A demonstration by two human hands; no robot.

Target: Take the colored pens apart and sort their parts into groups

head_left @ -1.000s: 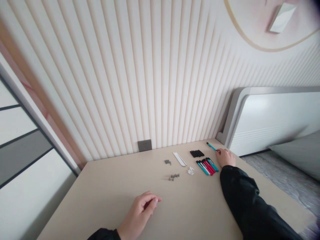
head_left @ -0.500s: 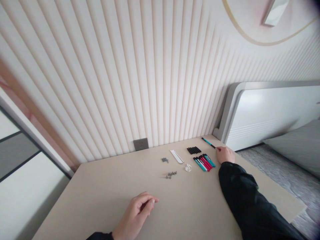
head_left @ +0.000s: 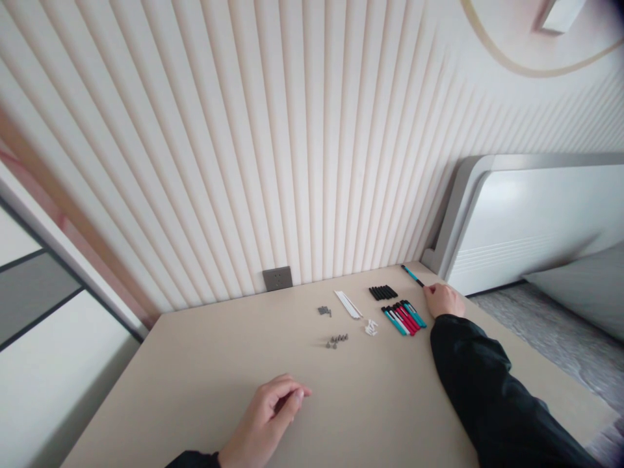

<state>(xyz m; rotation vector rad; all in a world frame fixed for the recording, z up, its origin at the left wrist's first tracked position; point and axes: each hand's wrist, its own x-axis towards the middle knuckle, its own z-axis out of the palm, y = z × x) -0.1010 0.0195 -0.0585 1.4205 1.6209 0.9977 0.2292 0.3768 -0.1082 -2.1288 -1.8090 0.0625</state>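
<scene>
My right hand (head_left: pixel 444 300) is closed at the end of a blue and black pen (head_left: pixel 412 275) near the table's back right corner. Over the front of the table, my left hand (head_left: pixel 273 413) has its fingers pressed together with nothing in them. Several teal, white and red pen barrels (head_left: pixel 403 317) lie left of my right hand. Behind them is a row of black caps (head_left: pixel 383 292). Thin white rods (head_left: pixel 348 305), small white pieces (head_left: pixel 371 327), small grey pieces (head_left: pixel 324 311) and grey conical tips (head_left: pixel 336 340) lie further left.
The beige table (head_left: pixel 195 364) meets a ribbed wall with a dark socket (head_left: pixel 277 279). On the right stands a bed with a pale headboard (head_left: pixel 531 227) and a grey pillow (head_left: pixel 585 286). A white and grey cabinet (head_left: pixel 43 364) is at the left.
The view has shifted slightly, so the table items appear a little further right. Both hands keep the same pose, my right hand still at the pen's end.
</scene>
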